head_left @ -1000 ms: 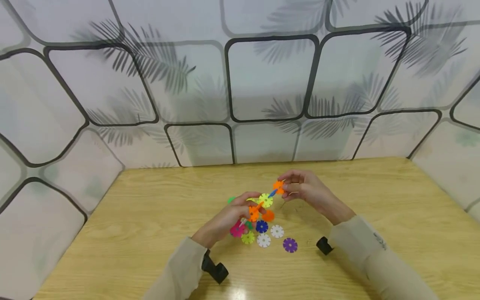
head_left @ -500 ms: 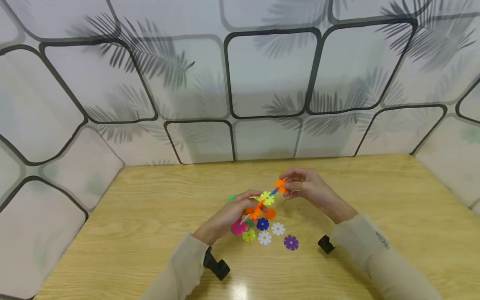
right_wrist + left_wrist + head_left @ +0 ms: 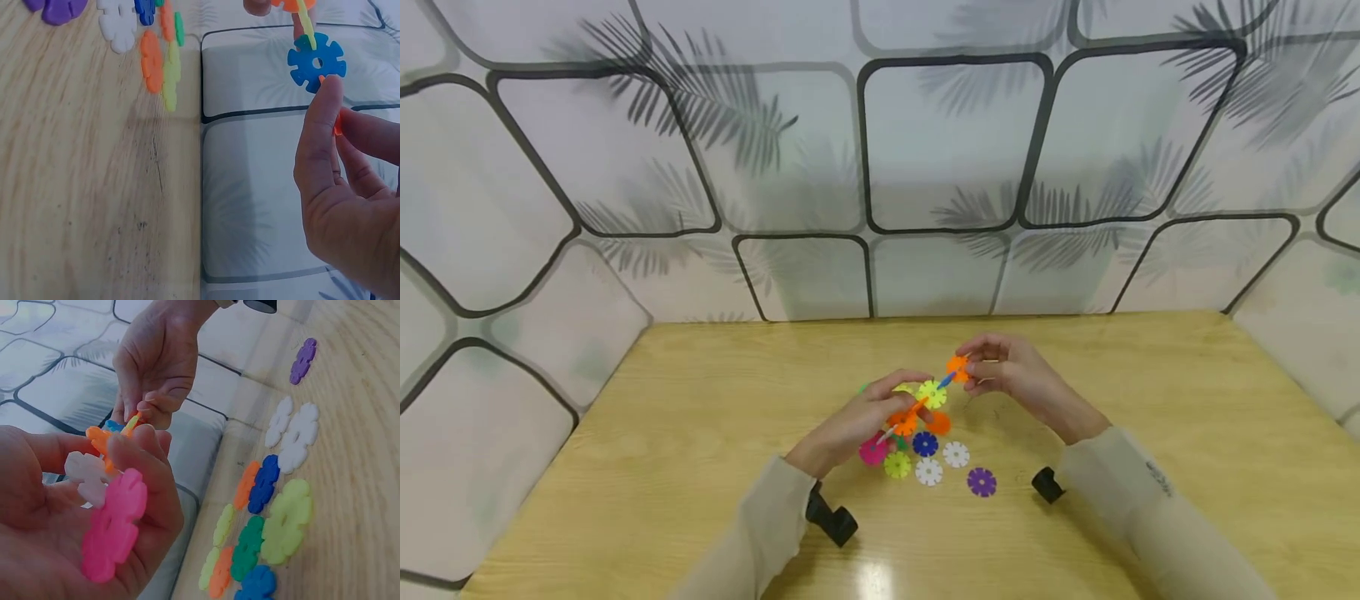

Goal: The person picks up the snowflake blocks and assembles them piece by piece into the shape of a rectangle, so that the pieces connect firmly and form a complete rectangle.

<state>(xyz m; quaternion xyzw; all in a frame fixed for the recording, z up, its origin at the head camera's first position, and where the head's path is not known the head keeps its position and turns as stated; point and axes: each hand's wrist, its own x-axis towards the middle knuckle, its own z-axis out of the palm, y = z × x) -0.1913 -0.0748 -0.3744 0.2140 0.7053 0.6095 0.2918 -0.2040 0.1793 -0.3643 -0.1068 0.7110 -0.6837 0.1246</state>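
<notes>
A chain of slotted plastic snowflake discs is stretched between my two hands above the table. My left hand grips it near an orange disc; a white disc and a pink disc trail at its near end by the palm. Beyond the left fingers come a yellow disc and a blue disc, slotted together edge to face. Farthest right, my right hand pinches an orange disc between thumb and fingers, its edge in or against the blue one. The fingers partly hide the joints.
Loose discs lie below the hands on the wooden table: purple, two white ones, dark blue, lime, green and several others. A patterned cloth wall rises behind the table.
The left hand has tilted slightly, and the orange disc by its fingers shows flatter. The right hand keeps its pinch on the end disc in nearly the same place.
</notes>
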